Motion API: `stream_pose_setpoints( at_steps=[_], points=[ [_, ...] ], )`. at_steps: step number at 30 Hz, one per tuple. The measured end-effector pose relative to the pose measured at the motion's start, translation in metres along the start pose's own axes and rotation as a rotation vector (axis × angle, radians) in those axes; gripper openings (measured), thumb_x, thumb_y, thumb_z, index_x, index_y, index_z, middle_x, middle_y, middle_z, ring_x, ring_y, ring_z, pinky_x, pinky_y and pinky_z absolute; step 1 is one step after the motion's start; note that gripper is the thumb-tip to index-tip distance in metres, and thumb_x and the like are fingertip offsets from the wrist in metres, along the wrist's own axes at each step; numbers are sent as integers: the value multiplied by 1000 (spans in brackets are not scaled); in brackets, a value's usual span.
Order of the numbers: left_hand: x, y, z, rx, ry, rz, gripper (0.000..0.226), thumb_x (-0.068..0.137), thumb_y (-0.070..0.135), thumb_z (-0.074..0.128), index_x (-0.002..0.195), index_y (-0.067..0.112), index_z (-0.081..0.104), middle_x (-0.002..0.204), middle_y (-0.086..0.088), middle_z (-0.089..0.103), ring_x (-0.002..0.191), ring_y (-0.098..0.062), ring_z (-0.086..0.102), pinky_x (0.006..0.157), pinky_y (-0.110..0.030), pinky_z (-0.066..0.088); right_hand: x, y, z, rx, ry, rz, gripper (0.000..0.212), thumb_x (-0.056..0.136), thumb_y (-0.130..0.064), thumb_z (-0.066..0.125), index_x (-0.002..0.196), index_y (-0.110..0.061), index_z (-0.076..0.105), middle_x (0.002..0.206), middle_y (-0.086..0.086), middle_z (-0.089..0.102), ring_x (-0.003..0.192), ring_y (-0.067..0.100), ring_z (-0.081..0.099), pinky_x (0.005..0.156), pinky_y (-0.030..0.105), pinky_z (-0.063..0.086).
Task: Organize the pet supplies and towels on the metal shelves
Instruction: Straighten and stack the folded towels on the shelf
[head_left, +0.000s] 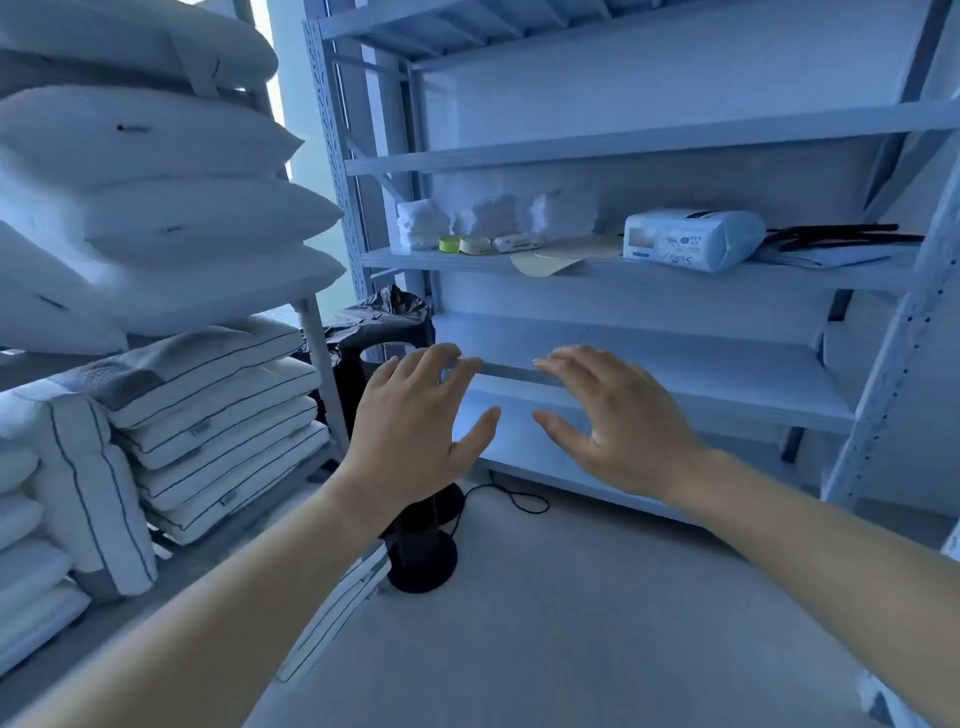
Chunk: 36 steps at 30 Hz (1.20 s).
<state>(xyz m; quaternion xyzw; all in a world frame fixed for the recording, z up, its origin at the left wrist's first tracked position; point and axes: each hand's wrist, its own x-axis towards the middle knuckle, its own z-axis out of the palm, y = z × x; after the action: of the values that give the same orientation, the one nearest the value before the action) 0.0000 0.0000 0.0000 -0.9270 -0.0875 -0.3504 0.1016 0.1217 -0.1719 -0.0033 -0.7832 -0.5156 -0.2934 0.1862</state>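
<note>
A metal shelf unit (639, 137) stands ahead. On its middle shelf (447, 258) three stacks of white folded towels (422, 224) line the back left. In front of them lie a green round case (450, 243), a pale round case (475, 245) and a small white box (518, 242). Flat beige pads (566, 253) and a white plastic pack (691, 240) lie further right. My left hand (415, 421) and my right hand (618, 421) hover side by side, fingers spread and empty, in front of the bare lower shelf (727, 384).
Black hangers (841, 235) on a folded cloth lie at the right of the middle shelf. White pillows (156, 208) and striped cushions (218, 415) fill a rack on the left. A black-bagged bin (384, 322), a black round-based stand (423, 551) and a cable (514, 501) occupy the floor.
</note>
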Motion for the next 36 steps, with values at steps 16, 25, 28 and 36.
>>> stream_pose_setpoints(
  at_steps=[16,25,28,36],
  points=[
    [55,-161,102,-54,26,-5,43,86,50,40,103,23,68,101,6,64,84,-17,64,73,-24,42,145,-15,141,165,-6,91,49,86,-52,36,114,-21,61,109,-8,63,98,18,59,74,25,42],
    [86,-201,158,-121,-36,-31,40,86,48,42,103,23,68,97,8,64,80,-12,63,67,-18,34,185,13,195,135,-105,163,43,86,-49,41,113,-23,62,113,-11,60,105,14,55,75,22,37],
    [107,-205,189,-136,-74,-27,39,86,48,42,102,24,68,99,8,64,82,-12,63,66,-18,36,198,34,217,123,-83,148,45,85,-51,40,111,-22,63,110,-9,62,101,16,58,74,22,37],
    [214,-191,294,-125,-128,-6,43,84,52,41,109,27,65,108,8,61,94,-15,63,72,-28,47,247,151,276,90,-70,144,48,86,-50,38,110,-18,64,105,-5,64,91,20,62,71,26,44]
  ],
)
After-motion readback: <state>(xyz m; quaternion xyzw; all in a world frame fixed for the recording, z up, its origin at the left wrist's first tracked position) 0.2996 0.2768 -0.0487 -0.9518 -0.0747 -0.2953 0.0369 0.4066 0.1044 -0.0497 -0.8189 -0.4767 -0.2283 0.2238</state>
